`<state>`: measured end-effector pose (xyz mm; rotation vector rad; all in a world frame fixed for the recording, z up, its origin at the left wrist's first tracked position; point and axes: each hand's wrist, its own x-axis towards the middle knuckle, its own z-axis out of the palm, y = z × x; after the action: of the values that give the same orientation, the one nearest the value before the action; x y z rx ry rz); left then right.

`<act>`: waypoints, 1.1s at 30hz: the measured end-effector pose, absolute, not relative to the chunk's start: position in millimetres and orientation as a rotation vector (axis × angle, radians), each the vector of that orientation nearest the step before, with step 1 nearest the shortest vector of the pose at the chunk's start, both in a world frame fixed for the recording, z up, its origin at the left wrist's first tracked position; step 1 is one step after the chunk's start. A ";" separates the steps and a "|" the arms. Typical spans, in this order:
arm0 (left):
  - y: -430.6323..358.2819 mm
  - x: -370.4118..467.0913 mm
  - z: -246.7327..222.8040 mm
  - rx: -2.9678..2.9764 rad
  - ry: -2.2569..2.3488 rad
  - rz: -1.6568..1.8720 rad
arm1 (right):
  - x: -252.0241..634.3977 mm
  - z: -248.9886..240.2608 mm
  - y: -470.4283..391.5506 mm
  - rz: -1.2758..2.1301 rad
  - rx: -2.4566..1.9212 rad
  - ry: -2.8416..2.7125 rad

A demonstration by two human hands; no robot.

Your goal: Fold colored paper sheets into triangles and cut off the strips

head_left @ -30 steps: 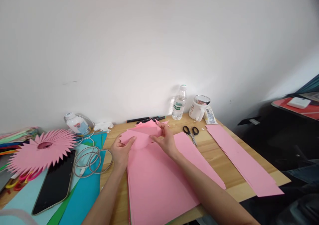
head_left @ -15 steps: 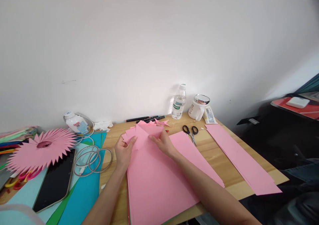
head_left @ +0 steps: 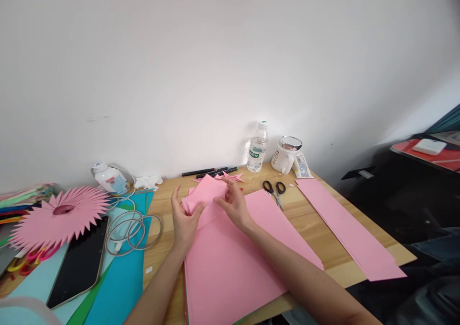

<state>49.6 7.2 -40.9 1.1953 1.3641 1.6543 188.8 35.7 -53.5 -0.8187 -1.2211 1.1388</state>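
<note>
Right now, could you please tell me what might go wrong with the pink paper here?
The small pink paper might slip or crease, as the right hand pinches it near its edge and the left hand is loosely spread. The pink strips could get knocked off, since their ends overhang the table.

From here, can't count layers in the folded pink paper (head_left: 208, 192). Pink paper ring (head_left: 72, 225) covers part of the phone (head_left: 77, 262), upper end. Packet (head_left: 303, 168) print too small to read. Big pink sheets (head_left: 230, 267) and both forearms (head_left: 305, 277) run off bottom edge. Pale curved thing (head_left: 25, 302), lower left: cut off, can't identify.
</note>
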 end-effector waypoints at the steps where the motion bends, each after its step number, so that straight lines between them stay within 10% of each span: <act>1: 7.7 49.4 -41.0 1.163 1.354 1.647 | 189.7 -52.1 35.8 1.106 -0.841 -1.175; 33: 15.3 42.0 -55.2 1.214 1.332 1.703 | 198.9 -59.0 45.1 1.153 -1.054 -1.034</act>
<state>42.0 15.3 -55.2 1.2140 1.3316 1.7034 198.9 45.1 -59.0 -1.0542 -1.0342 1.1533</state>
